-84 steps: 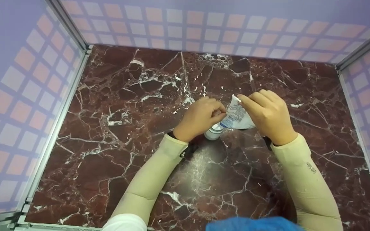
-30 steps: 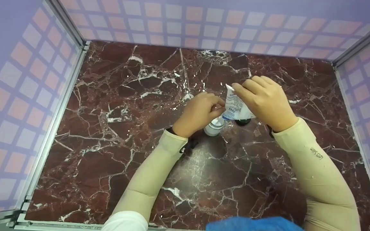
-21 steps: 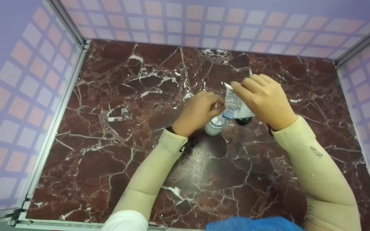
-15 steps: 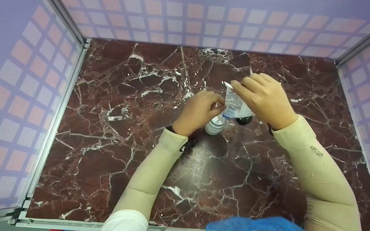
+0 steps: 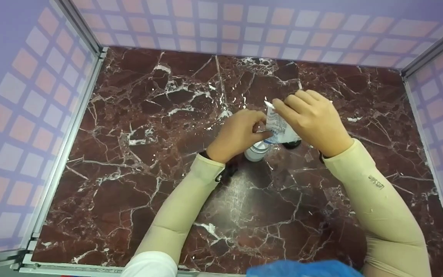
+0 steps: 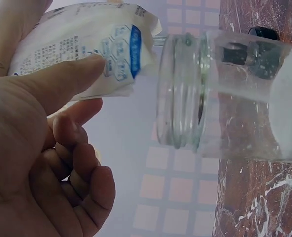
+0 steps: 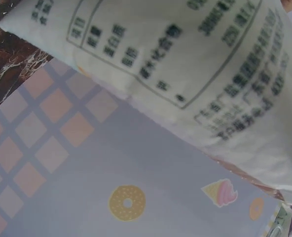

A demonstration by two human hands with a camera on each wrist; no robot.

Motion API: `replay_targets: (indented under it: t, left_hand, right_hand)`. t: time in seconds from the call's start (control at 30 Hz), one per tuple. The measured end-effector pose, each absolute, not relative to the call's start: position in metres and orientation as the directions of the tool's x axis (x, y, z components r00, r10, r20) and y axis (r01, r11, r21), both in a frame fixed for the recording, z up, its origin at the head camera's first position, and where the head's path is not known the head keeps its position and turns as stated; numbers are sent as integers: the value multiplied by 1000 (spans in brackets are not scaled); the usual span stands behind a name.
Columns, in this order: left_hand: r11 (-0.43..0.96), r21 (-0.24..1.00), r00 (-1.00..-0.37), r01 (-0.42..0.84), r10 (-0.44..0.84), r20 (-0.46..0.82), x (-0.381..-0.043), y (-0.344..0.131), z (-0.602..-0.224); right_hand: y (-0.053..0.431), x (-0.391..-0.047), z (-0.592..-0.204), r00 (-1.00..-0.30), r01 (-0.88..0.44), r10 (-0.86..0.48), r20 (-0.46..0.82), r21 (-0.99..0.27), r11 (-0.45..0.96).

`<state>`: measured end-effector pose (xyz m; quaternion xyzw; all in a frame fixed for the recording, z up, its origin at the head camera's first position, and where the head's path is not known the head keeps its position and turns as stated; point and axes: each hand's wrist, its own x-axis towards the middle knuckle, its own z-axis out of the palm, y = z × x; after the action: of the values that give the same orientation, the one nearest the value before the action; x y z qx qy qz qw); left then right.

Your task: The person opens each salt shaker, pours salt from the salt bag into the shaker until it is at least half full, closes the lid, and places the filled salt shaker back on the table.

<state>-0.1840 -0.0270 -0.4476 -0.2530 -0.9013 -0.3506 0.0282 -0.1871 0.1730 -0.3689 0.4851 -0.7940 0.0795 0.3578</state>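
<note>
Between both hands, a white bag of salt [image 5: 277, 125] with printed text slants over a glass jar [image 5: 255, 154]. My right hand [image 5: 312, 119] grips the bag by its upper part. With thumb and index finger, my left hand [image 5: 237, 132] pinches the bag near its blue-marked corner; the other fingers curl loosely in the left wrist view. That corner points at the jar's open threaded mouth [image 6: 180, 91], and white powder [image 6: 290, 101] lies inside the jar. The right wrist view is largely filled by the printed bag [image 7: 161, 64].
Behind the bag a round black object [image 5: 292, 144] sits on the dark red marbled tabletop [image 5: 129, 200]. White specks [image 5: 210, 129] are scattered left of the hands. Checked panels [image 5: 206, 32] enclose the back and both sides.
Over the last seconds both hands and the bag have shifted slightly toward the back. Most recently the right hand edges left, and the left thumb now overlaps the bag's lower corner.
</note>
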Motion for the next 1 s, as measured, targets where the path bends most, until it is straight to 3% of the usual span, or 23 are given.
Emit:
replay_targets:
  t: [0.43, 1.0]
  left_hand:
    - [641, 632, -877, 436, 460, 138, -181, -25, -445]
    - [641, 599, -866, 479, 455, 206, -180, -27, -443]
  right_hand:
    - [169, -180, -369, -258, -839, -743, 617, 238, 489]
    - [161, -174, -365, -232, -844, -752, 618, 257, 471]
